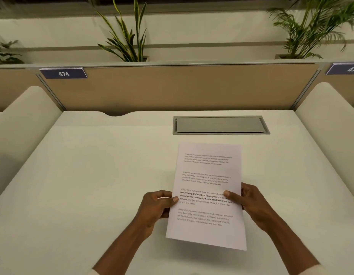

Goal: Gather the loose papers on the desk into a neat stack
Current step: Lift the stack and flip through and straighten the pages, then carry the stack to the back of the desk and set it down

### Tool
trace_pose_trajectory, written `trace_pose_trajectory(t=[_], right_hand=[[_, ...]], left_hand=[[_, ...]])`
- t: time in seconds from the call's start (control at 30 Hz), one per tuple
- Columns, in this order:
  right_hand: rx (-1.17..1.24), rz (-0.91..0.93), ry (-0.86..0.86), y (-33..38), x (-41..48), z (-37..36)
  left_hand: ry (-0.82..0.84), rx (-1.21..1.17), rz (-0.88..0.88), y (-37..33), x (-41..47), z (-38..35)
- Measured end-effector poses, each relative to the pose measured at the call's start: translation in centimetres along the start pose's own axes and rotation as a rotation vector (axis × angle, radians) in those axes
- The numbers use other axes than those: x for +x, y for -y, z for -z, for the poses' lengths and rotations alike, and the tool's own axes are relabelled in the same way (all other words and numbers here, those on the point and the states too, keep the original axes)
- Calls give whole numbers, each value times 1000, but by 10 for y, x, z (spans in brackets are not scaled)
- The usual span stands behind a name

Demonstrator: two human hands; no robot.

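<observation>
White printed paper, a thin sheaf of sheets with black paragraphs of text (207, 187), is sitting between both hands, lifted off the pale cream laminate desk (92, 175); a soft shadow is falling under its near edge, so it is reading as held in the air, with the near edge hanging closest to the person and the far edge tipping away toward the grey metal cable hatch (219, 125) set in the desk top. How many sheets are in it I cannot tell, since the edges are lining up as one.

Its long axis is running away from the person, leaning slightly to the right at the near end, and the hands are gripping it at the middle of its two long sides. The left hand (158, 205) is closing on the left edge, thumb on the printed face and fingers curling behind. The right hand (249, 199) is pinching the right edge likewise, its thumb lying across the bold lines of text. Both hands are equally near, one per side.

No other loose page is showing on the desk, so gathering seems finished and squaring is probably the step in hand. For that, I judge the sheaf is needing to turn upright so a short edge can tap the desk directly below.
</observation>
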State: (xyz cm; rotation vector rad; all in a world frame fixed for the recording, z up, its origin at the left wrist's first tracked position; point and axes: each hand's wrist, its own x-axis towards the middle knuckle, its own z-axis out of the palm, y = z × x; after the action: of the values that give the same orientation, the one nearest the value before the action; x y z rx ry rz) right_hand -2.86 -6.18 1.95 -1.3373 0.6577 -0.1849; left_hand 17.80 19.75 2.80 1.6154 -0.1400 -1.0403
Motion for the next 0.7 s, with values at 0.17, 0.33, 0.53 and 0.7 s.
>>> trace_pose_trajectory(t=[0.17,0.33,0.53,0.7], right_hand=[[-52,25,28,13,-1,-6],[-40,41,-17,21,-2,-14],[16,60,-84,29,-13,-38],[103,73,-176,22,-21,-67]], left_hand=[[-6,163,-114,-14,-3,-6],[-75,159,-213,-12,-3,-6],[-80,101,-252,-6,-9,11],[-79,91,-263,-8,-14,39]])
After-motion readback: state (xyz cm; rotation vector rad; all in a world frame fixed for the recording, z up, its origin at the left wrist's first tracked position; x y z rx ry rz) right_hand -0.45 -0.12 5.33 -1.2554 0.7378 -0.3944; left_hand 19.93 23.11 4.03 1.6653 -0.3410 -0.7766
